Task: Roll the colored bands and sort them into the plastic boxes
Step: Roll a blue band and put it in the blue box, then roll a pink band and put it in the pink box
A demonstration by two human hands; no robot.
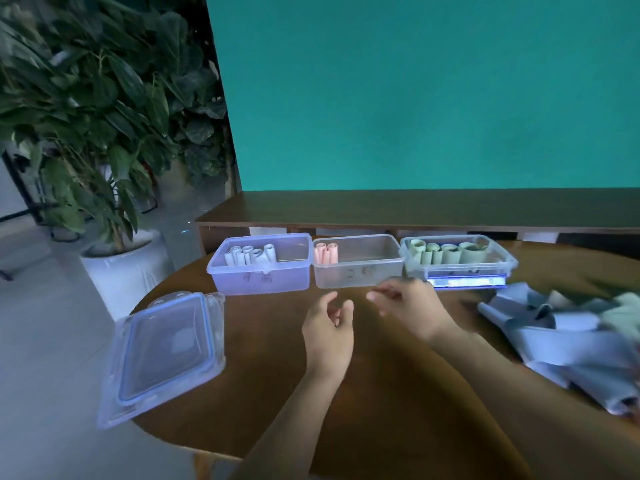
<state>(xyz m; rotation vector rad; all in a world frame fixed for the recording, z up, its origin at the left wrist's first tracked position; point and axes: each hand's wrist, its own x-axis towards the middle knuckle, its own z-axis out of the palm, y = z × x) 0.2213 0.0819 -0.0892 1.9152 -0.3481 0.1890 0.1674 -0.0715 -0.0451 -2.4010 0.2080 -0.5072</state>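
Observation:
Three clear plastic boxes stand in a row at the table's far side. The left box (pixel 259 271) holds several pale blue-white rolls (pixel 251 255). The middle box (pixel 358 271) holds two pink rolls (pixel 326 253) at its left end. The right box (pixel 460 268) holds several green rolls (pixel 446 252). A heap of unrolled blue-grey and green bands (pixel 568 334) lies at the right. My left hand (pixel 329 327) and my right hand (pixel 408 310) hover empty above the table in front of the middle box, fingers loosely curled.
A stack of clear lids with blue seals (pixel 162 351) overhangs the brown table's (pixel 381 393) left edge. A low wooden bench (pixel 415 209) runs behind the boxes under a teal wall. Potted plants (pixel 97 133) stand on the floor at left.

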